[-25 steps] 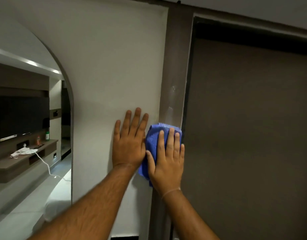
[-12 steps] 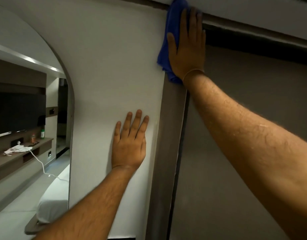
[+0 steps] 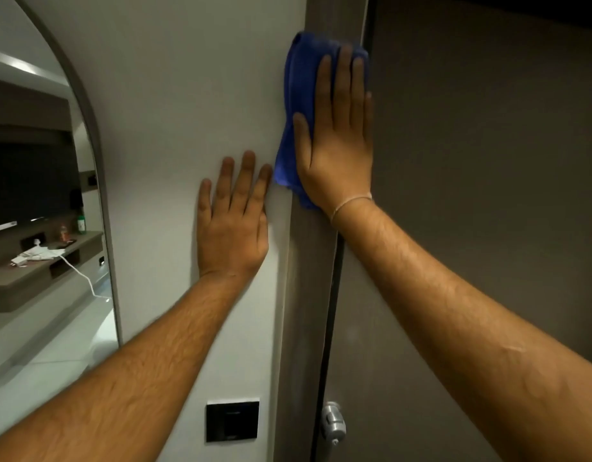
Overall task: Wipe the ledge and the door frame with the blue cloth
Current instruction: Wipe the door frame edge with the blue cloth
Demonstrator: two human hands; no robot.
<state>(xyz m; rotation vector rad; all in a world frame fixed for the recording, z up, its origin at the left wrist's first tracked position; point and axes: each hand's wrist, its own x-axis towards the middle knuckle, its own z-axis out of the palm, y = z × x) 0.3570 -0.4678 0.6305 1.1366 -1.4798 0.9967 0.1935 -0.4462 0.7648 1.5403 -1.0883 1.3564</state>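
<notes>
Two hands flat on vertical surfaces. My right hand (image 3: 338, 141) lies open, fingers straight and together, palm pressing the blue cloth (image 3: 293, 95) against the grey door frame (image 3: 308, 295); nothing is gripped, the cloth is only pinned, its edges showing above and left of my fingers. My left hand (image 3: 233, 225) rests open on the white wall (image 3: 188, 95), fingers extended, just beside the cloth's lower corner. Door knob (image 3: 333, 423) sits low on the frame edge.
</notes>
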